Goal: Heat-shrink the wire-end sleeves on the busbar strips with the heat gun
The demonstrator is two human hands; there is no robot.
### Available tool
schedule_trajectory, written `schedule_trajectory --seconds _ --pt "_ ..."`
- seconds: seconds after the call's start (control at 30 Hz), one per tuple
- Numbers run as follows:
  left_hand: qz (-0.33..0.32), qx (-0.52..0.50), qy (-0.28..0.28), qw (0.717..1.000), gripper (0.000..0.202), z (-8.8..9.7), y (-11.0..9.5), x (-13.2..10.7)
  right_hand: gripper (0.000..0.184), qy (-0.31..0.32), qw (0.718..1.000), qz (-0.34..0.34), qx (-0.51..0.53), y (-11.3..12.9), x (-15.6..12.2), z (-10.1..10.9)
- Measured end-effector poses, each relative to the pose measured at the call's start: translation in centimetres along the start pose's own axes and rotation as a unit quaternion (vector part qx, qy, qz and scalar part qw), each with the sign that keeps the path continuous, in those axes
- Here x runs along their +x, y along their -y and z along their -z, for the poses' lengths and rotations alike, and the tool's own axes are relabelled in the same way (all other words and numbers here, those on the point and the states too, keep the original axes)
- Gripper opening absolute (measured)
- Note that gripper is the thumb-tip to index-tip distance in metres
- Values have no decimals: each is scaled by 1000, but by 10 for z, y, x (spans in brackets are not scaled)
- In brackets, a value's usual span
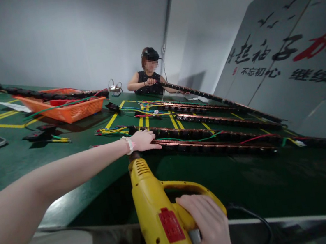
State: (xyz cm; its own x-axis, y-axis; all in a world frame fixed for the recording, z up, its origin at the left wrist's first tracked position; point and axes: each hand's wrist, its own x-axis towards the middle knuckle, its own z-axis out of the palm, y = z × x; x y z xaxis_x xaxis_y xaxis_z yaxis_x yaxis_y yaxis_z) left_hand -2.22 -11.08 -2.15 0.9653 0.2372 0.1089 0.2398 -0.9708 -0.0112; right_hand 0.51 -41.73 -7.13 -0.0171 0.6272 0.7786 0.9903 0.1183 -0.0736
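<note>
Head view: yellow drill (pixel 157 216) at table edge (pixel 292 220); open green mat (pixel 254 181) beyond

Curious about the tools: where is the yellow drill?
In the head view, the yellow drill is bottom centre, its handle in the right hand, its nose by the left hand.

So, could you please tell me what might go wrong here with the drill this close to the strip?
1. The left hand rests on the end of the strip, right at the nose of the yellow drill, which the right hand grips; a slip could hit the fingers.
2. Loose green and red wires run along the strip and might get caught.
3. The black cord loops off behind the drill and may snag.
</note>
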Motion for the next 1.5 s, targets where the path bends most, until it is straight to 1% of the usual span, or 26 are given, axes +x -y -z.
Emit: schedule_trajectory --seconds 0.07,0.13,0.2,0.27,0.33,0.43,0.5,0.57,0.67,0.77,0.83,0.97,1.07,1.2,1.27,1.37,1.5 --pt "-1 -36 -8 999 58 0 19 -14 87 14 1000 -8 -9 -5 -8 2" --pt "5 -57 -24 998 50 -2 39 -37 89 18 1000 -15 -17 -10 -14 0" --pt "29 -52 -53 997 47 -6 58 -65 90 14 999 -21 -22 -12 -17 -2" --pt "76 -41 -64 994 48 -12 74 -93 88 13 999 -20 -25 -10 -16 -3" --pt "105 -34 -60 992 45 -18 84 -115 87 14 999 -16 -30 -6 -10 -3" --pt "117 -40 -71 990 42 -23 88 -137 87 24 999 -4 -38 5 1 -2" --pt "118 -42 -80 989 40 -22 84 -144 88 31 999 -2 -39 11 6 -4" --pt "110 -22 -82 990 36 -18 80 -149 85 30 999 -10 -36 15 9 -11" --pt "93 32 -71 993 35 -11 75 -155 79 25 998 -47 -31 15 12 -23" --pt "105 44 -58 992 37 -7 74 -159 74 33 995 -85 -36 13 16 -32" --pt "120 27 -55 991 39 -7 75 -161 73 49 995 -82 -41 12 20 -32" --pt "151 0 -40 988 48 -7 78 -163 82 101 992 -65 -43 12 24 -26" --pt "186 -36 -33 981 58 -4 84 -166 81 99 991 -76 -38 14 23 -27" --pt "234 -80 -32 968 69 1 96 -176 76 78 991 -102 -25 25 26 -37" --pt "267 -93 -33 959 69 3 104 -182 77 64 992 -109 -10 35 30 -45" --pt "312 -109 -38 943 68 2 117 -190 77 62 994 -89 11 49 40 -56" --pt "334 -126 -62 932 61 -7 134 -193 79 80 993 -80 19 70 53 -68"
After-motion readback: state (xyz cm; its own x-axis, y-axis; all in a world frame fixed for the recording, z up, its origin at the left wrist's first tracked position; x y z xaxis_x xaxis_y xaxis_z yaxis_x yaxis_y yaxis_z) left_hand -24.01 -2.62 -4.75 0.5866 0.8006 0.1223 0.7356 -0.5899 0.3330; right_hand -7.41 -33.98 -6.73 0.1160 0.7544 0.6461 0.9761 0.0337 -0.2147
